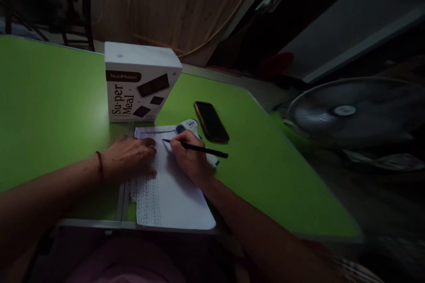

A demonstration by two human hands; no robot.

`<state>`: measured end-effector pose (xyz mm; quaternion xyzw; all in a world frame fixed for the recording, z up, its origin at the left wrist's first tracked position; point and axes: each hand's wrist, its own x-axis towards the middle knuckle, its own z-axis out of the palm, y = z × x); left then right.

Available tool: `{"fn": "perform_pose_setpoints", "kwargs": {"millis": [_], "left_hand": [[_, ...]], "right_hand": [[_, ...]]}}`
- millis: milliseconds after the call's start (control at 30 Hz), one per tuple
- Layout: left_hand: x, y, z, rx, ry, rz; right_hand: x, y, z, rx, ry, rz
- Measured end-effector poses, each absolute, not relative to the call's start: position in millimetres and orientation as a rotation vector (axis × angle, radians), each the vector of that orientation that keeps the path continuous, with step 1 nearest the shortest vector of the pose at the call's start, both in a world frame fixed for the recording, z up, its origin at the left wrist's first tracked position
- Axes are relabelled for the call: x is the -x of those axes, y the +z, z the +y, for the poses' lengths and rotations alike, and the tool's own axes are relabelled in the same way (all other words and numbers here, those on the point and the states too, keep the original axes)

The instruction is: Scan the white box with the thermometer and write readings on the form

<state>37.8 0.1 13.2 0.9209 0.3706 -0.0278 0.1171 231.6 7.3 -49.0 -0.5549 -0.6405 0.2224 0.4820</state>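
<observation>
A sheet of paper lies on the green table near its front edge, with dense handwriting down its left side. My right hand is closed around a black pen, whose tip meets the page or hovers just over it; I cannot tell which. On the written left part of the sheet rests my left hand, palm down with fingers stretched out and holding nothing. Partly hidden behind my right hand is a white and blue device with small buttons. A dark smartphone lies just beyond it.
A white "Su-per Meal" box stands upright behind the paper. The green table has a metal seam running beneath the left hand. To the right is a round fan. A dark chair stands beyond the table's far left edge.
</observation>
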Motion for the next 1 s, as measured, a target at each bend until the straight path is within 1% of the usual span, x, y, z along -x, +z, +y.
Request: {"fn": "perform_pose_setpoints", "kwargs": {"millis": [367,1000], "left_hand": [[-37.1,13.9,-0.1,-2.671,-0.071,1.096],[-37.7,13.7,-0.2,-2.703,-0.118,1.108]], "right_hand": [[-231.9,-51.1,6.4,1.376,0.499,-1.512],[-233.3,-51.2,6.9,1.378,0.529,-1.517]]}}
